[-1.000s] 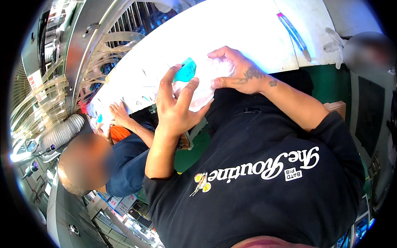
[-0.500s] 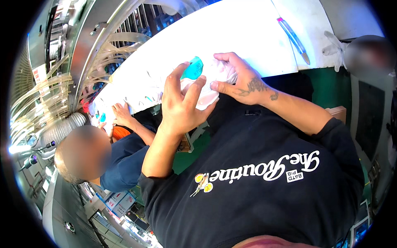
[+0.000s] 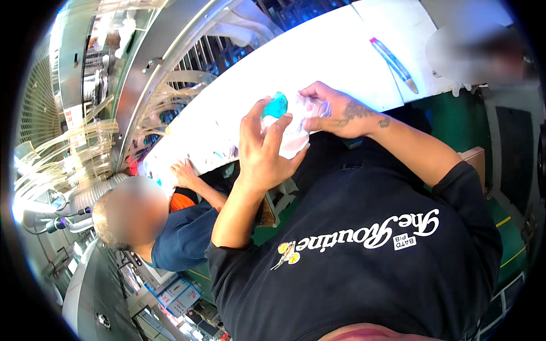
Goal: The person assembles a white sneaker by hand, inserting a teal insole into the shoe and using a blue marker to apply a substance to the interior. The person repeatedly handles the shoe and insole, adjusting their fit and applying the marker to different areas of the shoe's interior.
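A bunched white cloth piece, thin and soft-looking, is held up between my two hands over the near edge of the white table. On it shows a smooth teal piece with dark marks; whether it is part of the cloth or lies inside it, I cannot tell. My left hand grips the cloth from the left, fingers curled around the teal end. At the other end, my right hand pinches gathered folds between thumb and fingers. The folds hide some fingertips.
A blue tool with a pink end and pale tip lies on the white table. To the left, a co-worker's hand rests on the table edge. Clear flexible tubes and machinery stand beyond. A brown box is at right.
The view has shifted slightly, so the scene sits differently. Both hands keep hold of the cloth, and the teal piece appears turned, showing less of its marks.
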A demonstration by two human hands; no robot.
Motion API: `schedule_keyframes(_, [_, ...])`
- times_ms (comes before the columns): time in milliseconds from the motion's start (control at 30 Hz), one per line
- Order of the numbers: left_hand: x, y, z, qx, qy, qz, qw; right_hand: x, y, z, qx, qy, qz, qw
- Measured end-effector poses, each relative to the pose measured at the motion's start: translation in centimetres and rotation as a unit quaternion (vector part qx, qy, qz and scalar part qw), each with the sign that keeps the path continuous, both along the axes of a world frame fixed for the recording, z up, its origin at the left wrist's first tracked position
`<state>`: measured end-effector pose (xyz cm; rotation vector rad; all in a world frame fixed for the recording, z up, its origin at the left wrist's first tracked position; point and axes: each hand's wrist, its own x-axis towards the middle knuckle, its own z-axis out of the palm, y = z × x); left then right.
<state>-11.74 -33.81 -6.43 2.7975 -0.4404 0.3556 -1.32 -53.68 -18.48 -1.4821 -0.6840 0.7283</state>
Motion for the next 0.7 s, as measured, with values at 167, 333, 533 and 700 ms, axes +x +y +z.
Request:
schedule_keyframes(167, [0.5, -1.6, 0.2, 0.02, 0.0, 0.002, 1.0, -0.9, -0.1, -1.8, 0.029, 0.032, -0.094, 0.995])
schedule_keyframes(333, [1.3, -2.5, -0.1, -0.048, -0.037, -0.015, 0.998, -1.0, -1.6, -2.3, 0.012, 0.052, -0.127, 0.99])
schedule_keyframes(533, [5.8, -1.3, -10.6, -0.16, -0.061, -0.107, 0.979, 1.3, -6.2, -0.2, -0.08, -0.089, -0.131, 0.984])
schedule_keyframes(700, [5.3, -2.6, -9.0, -0.164, 0.039, 0.007, 0.986, 7.5, -9.3, -1.1, -0.32, -0.389, -0.27, 0.82])
